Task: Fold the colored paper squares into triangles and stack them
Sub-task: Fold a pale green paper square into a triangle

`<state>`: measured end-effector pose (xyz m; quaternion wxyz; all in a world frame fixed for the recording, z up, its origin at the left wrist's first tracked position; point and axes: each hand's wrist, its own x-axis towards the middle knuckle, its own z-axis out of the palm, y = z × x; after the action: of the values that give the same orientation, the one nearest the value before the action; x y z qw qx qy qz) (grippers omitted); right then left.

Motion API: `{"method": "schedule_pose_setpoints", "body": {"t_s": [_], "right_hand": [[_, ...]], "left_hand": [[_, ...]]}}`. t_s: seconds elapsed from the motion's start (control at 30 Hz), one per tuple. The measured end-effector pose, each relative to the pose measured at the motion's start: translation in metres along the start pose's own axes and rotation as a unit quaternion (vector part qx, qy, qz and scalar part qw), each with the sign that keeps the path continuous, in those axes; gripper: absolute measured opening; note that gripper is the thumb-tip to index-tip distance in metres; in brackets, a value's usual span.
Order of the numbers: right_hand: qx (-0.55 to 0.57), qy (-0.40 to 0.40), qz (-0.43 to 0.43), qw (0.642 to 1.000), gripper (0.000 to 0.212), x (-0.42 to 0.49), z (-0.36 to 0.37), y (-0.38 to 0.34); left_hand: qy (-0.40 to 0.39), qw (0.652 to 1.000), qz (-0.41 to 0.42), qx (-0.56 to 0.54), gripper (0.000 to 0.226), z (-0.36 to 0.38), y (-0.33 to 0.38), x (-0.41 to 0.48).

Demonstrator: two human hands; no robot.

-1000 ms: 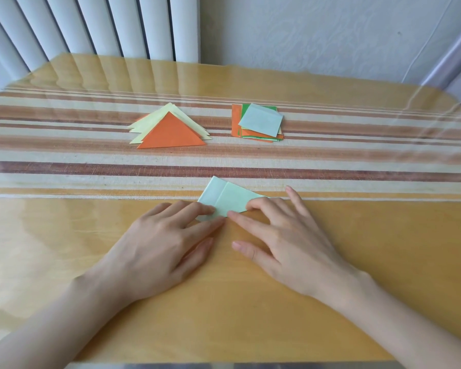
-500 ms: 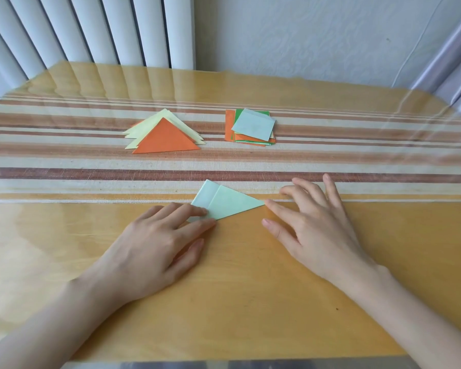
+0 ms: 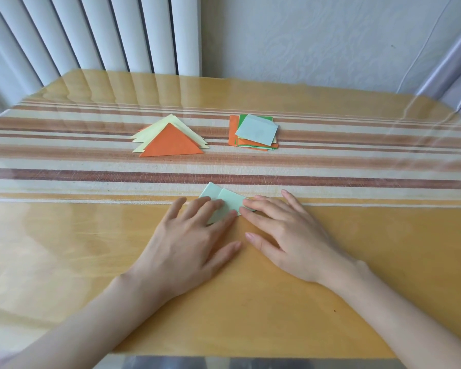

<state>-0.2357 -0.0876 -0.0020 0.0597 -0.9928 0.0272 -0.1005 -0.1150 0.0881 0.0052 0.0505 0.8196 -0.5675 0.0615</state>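
Nearest you, both forearms lie low over the glossy yellow wooden table top (image 3: 64,262), and your hands meet in the middle. Your left hand (image 3: 186,243) is flat, palm down, fingers straight and a little spread, and its fingertips press on the left part of the small pale green folded paper (image 3: 228,199). Your right hand (image 3: 290,235) is flat too, fingers stretched out, with the forefinger laid on the paper's right end. Neither hand curls round anything, both only press down. Your two thumbs rest on the bare wood, close together but not touching.

The pale green folded paper lies flat, straddling the near edge of the striped beige and brown cloth runner (image 3: 91,177). A fold line shows across its top, and its far left corner pokes out past your fingers.

Farther out on the runner, left of centre, sits the stack of folded paper triangles (image 3: 171,142), an orange one on top and pale yellow ones fanned out behind it. To its right, well apart, is the pile of unfolded paper squares (image 3: 256,133): a pale blue-green sheet on top, turned askew, with orange and bright green sheets under it.

Beyond the table's far edge stand white vertical slats (image 3: 91,35) on the left and a pale patterned wall (image 3: 330,35) on the right
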Motion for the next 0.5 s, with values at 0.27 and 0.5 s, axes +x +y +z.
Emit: {"method": "schedule_pose_setpoints", "body": {"t_s": [0.27,0.5], "right_hand": [[-0.001,0.003,-0.007,1.000,0.063,-0.001,0.002,0.004],[0.011,0.010,-0.006,1.000,0.054,0.001,0.002,0.003]], "left_hand": [[0.029,0.999,-0.033,0.018,0.049,-0.001,-0.013,-0.026],[0.100,0.993,-0.061,-0.017,0.042,-0.004,-0.017,-0.040]]}}
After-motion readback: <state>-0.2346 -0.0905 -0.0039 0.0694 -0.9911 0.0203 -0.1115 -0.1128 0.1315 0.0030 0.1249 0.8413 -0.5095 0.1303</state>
